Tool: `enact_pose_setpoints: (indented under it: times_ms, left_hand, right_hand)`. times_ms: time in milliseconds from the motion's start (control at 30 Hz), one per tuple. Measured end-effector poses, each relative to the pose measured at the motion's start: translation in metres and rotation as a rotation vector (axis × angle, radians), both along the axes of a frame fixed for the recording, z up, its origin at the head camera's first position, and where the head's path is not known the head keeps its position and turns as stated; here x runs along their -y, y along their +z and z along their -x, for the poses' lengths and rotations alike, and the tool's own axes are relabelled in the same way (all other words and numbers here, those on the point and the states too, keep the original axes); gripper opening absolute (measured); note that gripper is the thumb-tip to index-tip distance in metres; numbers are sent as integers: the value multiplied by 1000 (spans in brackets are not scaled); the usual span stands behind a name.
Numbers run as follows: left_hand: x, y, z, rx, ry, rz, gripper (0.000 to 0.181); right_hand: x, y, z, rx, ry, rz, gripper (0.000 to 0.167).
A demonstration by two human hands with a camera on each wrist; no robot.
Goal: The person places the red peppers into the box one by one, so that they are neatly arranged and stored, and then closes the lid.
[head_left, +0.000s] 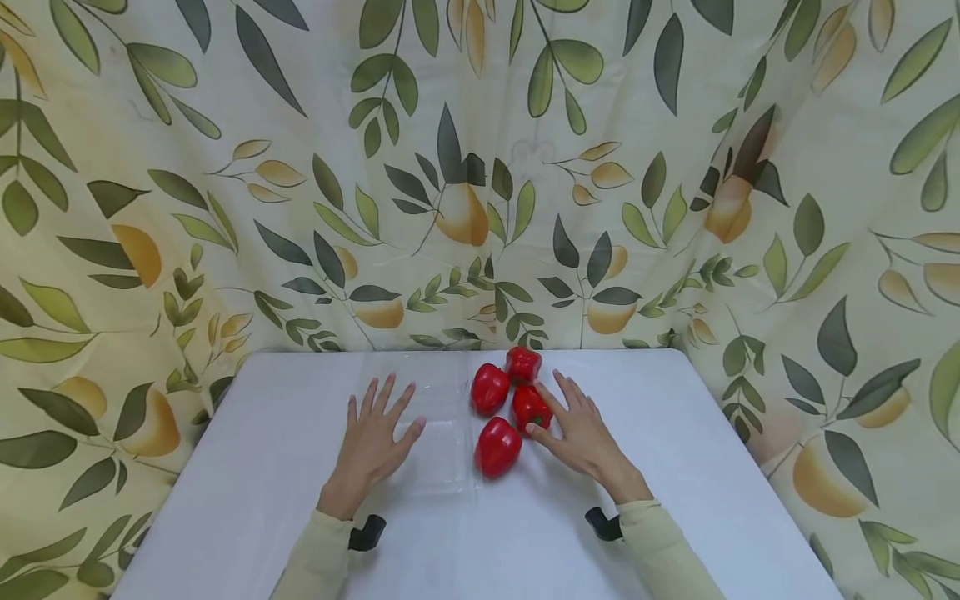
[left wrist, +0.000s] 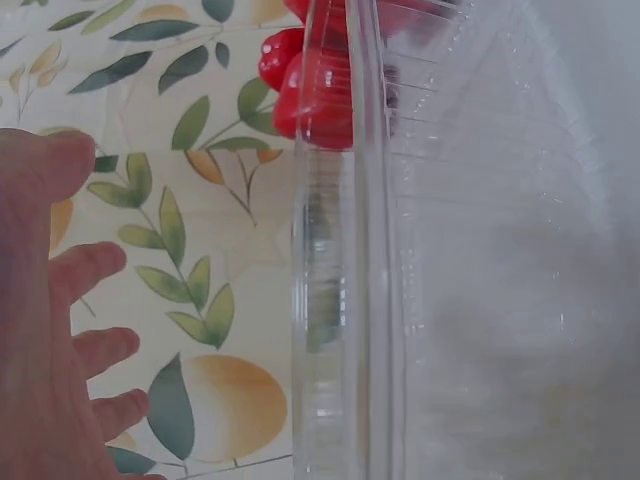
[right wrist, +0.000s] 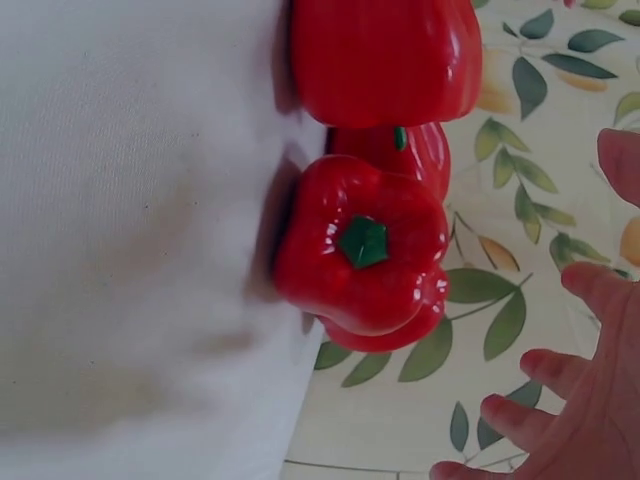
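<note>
Several shiny red bell peppers (head_left: 498,447) lie in a loose cluster at the middle of the white table. My right hand (head_left: 585,437) is spread just right of them, its thumb and fingertips overlapping the nearest pepper (head_left: 531,407) in the head view. In the right wrist view the fingers are apart from the peppers, one of which shows a green stem (right wrist: 364,242). To the left of the cluster is a clear plastic container (head_left: 442,433), its ribbed wall (left wrist: 375,260) visible in the left wrist view. My left hand (head_left: 375,446) stretches its spread fingers over the container's left side, holding nothing.
A white table (head_left: 262,475) extends to both sides of the hands. Behind and beside it hangs a curtain (head_left: 480,275) printed with leaves and fruit. Dark wrist mounts (head_left: 367,533) sit by both sleeves.
</note>
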State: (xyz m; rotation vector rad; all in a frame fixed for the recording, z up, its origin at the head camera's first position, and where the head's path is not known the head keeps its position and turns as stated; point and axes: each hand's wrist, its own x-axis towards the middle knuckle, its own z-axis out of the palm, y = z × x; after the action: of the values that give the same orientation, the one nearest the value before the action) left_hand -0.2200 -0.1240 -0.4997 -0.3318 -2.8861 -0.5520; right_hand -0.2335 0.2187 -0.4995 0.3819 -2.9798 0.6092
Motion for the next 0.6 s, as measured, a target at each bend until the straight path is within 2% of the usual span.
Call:
enact_pose_setpoints:
  times_ms: [267,500,600]
  left_hand:
    - [14,-7,-6,-32,18,-64,62]
    - [24,-11,-8,-125,6,-125,55]
    - [28,-13,-10,-129,10,-150,53]
  right_hand:
    - [-1,1,-3,-15,13,26,80]
    - [-2,1,-7,-59,1,88,82]
    - [-5,-4,-8,-62,-16,126,81]
